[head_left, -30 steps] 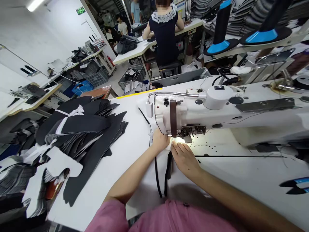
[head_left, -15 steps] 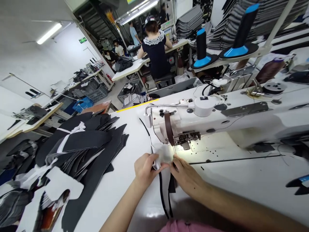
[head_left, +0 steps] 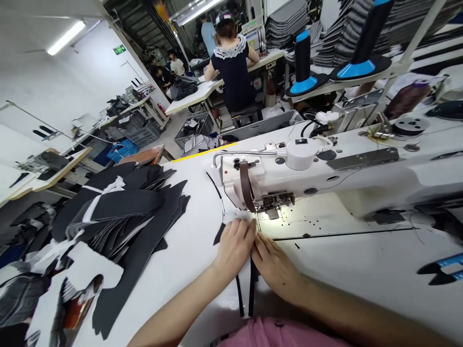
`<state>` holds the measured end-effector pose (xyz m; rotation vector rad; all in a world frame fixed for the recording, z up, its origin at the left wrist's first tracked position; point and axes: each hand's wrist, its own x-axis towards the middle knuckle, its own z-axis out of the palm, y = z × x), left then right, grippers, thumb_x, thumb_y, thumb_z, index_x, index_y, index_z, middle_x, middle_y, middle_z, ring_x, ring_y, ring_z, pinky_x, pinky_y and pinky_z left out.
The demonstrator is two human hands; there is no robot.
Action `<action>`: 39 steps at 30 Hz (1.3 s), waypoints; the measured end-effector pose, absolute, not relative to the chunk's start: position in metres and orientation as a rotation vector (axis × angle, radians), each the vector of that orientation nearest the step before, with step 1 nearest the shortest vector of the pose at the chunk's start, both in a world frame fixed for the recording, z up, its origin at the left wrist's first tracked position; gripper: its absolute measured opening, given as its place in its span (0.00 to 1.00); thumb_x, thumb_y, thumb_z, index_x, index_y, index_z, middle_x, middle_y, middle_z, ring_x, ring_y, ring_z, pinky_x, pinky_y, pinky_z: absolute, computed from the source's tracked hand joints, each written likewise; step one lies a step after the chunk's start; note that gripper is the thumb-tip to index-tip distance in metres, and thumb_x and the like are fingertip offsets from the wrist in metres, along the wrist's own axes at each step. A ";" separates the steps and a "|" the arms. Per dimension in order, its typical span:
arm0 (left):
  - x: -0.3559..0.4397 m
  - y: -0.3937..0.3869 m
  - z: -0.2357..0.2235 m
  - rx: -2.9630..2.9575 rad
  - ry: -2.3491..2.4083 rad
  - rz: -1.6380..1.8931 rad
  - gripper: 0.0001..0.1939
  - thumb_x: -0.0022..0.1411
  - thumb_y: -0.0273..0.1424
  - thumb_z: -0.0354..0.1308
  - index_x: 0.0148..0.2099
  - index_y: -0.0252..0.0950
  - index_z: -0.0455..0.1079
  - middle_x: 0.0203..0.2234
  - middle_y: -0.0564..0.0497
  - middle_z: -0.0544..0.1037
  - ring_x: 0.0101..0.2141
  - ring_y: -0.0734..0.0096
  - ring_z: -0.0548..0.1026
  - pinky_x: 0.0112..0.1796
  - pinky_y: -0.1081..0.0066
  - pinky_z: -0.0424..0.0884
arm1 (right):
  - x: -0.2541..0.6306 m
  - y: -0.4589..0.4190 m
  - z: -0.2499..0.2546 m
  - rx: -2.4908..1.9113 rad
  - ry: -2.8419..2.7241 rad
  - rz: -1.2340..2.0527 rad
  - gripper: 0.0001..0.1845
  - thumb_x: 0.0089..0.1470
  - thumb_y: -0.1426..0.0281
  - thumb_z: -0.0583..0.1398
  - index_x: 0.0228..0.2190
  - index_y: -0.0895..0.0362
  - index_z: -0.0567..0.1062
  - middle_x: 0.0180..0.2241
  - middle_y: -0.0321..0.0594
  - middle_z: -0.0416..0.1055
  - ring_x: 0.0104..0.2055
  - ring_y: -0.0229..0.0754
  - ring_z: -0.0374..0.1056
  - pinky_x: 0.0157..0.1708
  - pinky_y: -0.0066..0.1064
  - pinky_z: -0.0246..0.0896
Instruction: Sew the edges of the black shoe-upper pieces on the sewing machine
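My left hand [head_left: 234, 246] lies palm-down on a small white fabric piece [head_left: 233, 216] in front of the sewing machine's presser foot [head_left: 272, 210], fingers together and pressing. Touching it on the right is my right hand [head_left: 272, 262], fingers extended flat on the table, pinning black strips [head_left: 245, 295] that run back toward my body. Just beyond the fingertips stands the white sewing machine [head_left: 325, 173], its lamp lighting the needle plate.
A large stack of black cut pieces [head_left: 123, 212] lies on the table at left. Thread snips with blue handles [head_left: 439, 270] rest at right. Thread cones [head_left: 303, 62] stand behind the machine. Another person [head_left: 233, 62] sits at a far table.
My hands moved from the needle back toward me, briefly lifted the white piece, and now press it flat on the table. The view shifted slightly.
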<state>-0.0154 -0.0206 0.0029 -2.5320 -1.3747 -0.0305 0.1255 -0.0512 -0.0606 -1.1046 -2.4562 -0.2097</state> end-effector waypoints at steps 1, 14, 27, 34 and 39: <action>-0.013 -0.019 -0.002 -2.586 -1.357 -0.028 0.19 0.65 0.25 0.47 0.57 0.34 0.60 0.43 0.43 0.71 0.40 0.61 0.69 0.38 0.63 0.71 | 0.125 -0.052 -0.060 -1.113 -2.439 -0.188 0.19 0.51 0.79 0.53 0.45 0.68 0.71 0.47 0.58 0.68 0.54 0.53 0.63 0.51 0.41 0.62; -0.011 -0.022 -0.021 -2.877 -1.482 -0.172 0.17 0.63 0.20 0.45 0.52 0.28 0.66 0.52 0.40 0.70 0.47 0.63 0.70 0.48 0.65 0.70 | 0.129 -0.058 -0.065 -1.029 -2.428 -0.272 0.18 0.50 0.80 0.50 0.41 0.72 0.73 0.43 0.62 0.71 0.50 0.54 0.66 0.51 0.43 0.62; 0.003 -0.021 -0.011 -2.898 -1.540 0.180 0.17 0.64 0.21 0.41 0.51 0.26 0.65 0.52 0.36 0.69 0.50 0.60 0.68 0.49 0.62 0.67 | 0.132 -0.060 -0.066 -1.025 -2.393 -0.149 0.18 0.51 0.80 0.52 0.42 0.70 0.73 0.45 0.60 0.70 0.54 0.55 0.61 0.54 0.47 0.56; 0.009 -0.006 -0.004 -2.872 -1.789 0.188 0.12 0.62 0.21 0.44 0.45 0.29 0.66 0.44 0.40 0.71 0.43 0.59 0.68 0.45 0.61 0.69 | 0.139 -0.047 -0.059 -1.070 -2.394 0.203 0.25 0.50 0.78 0.54 0.51 0.68 0.67 0.54 0.58 0.61 0.60 0.57 0.51 0.57 0.53 0.50; 0.006 0.006 0.004 -2.860 -1.857 0.136 0.10 0.62 0.20 0.45 0.42 0.32 0.66 0.43 0.43 0.70 0.42 0.61 0.67 0.44 0.64 0.69 | 0.144 -0.031 -0.051 -1.030 -2.453 0.449 0.27 0.50 0.72 0.57 0.52 0.67 0.65 0.56 0.56 0.58 0.62 0.57 0.46 0.61 0.57 0.37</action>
